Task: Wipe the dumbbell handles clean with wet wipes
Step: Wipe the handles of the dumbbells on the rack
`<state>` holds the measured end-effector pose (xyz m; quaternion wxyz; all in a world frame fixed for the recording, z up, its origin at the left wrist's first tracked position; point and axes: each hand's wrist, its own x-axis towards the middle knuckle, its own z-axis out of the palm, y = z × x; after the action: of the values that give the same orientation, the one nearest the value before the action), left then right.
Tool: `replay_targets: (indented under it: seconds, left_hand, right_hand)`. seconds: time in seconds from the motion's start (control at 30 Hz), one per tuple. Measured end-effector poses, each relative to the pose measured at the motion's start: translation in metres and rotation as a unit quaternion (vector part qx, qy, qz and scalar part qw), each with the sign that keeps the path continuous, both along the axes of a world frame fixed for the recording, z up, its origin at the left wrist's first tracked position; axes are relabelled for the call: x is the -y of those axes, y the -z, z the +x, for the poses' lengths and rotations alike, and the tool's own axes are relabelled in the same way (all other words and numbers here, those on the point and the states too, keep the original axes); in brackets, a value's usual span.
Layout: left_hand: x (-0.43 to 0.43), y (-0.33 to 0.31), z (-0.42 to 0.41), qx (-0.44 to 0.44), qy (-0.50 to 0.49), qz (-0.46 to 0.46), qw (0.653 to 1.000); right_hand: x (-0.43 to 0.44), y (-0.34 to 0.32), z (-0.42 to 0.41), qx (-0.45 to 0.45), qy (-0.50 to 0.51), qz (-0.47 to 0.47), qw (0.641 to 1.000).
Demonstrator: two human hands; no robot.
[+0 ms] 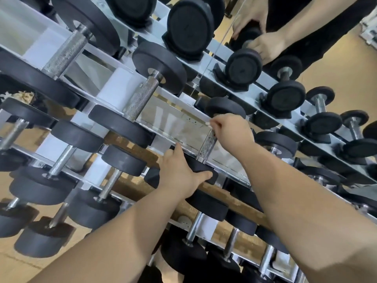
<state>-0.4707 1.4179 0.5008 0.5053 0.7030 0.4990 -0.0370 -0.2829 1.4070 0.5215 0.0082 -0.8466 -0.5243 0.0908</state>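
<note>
Wipe [209,123], R hand [232,132] — prob. on handle [207,147]; L hand [177,170] grips plate [202,168].

An open gap is lying between the knurled handle [207,147] and the neighbouring dumbbell [140,102] — the near head [204,170] and far head [224,108] are closing off its ends.

Bright, even indoor light. Glare streaks the polished silver rack panel [173,123]; the knurled steel dumbbell handle [207,147] glints. Edges bend; far right softens.
</note>
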Motion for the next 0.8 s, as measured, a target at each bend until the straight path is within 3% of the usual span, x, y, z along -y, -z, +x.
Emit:
replay_targets:
  seconds: [0.1, 0.23, 0.37, 0.5, 0.6, 0.7, 0.8]
  left_hand:
    - [-0.008, 0.004, 0.000, -0.005, 0.007, -0.018, 1.000]
    - [-0.011, 0.007, -0.001, -0.006, 0.010, -0.015, 1.000]
    - [-0.009, 0.011, -0.002, 0.002, 0.007, -0.013, 1.000]
    - [-0.008, 0.011, -0.002, 0.005, 0.001, -0.024, 1.000]
    - [-0.008, 0.010, -0.001, 0.003, 0.005, -0.020, 1.000]
    - [-0.007, 0.011, -0.003, 0.006, 0.003, -0.016, 1.000]
    - [-0.006, 0.011, -0.003, 0.007, 0.000, -0.014, 1.000]
  right_hand:
    - [0.008, 0.003, -0.012, -0.032, 0.033, 0.020, 0.999]
    - [0.035, 0.003, -0.036, -0.125, -0.078, -0.026, 0.989]
    - [0.023, 0.012, -0.018, -0.056, -0.142, -0.040, 0.987]
    - [-0.003, 0.005, 0.002, 0.020, 0.000, 0.015, 1.000]
    - [0.005, 0.003, -0.011, -0.007, 0.000, 0.003, 1.000]
    - [0.026, 0.005, -0.029, -0.081, -0.104, -0.090, 0.987]
    - [0.016, 0.008, -0.021, -0.058, -0.122, -0.122, 0.983]
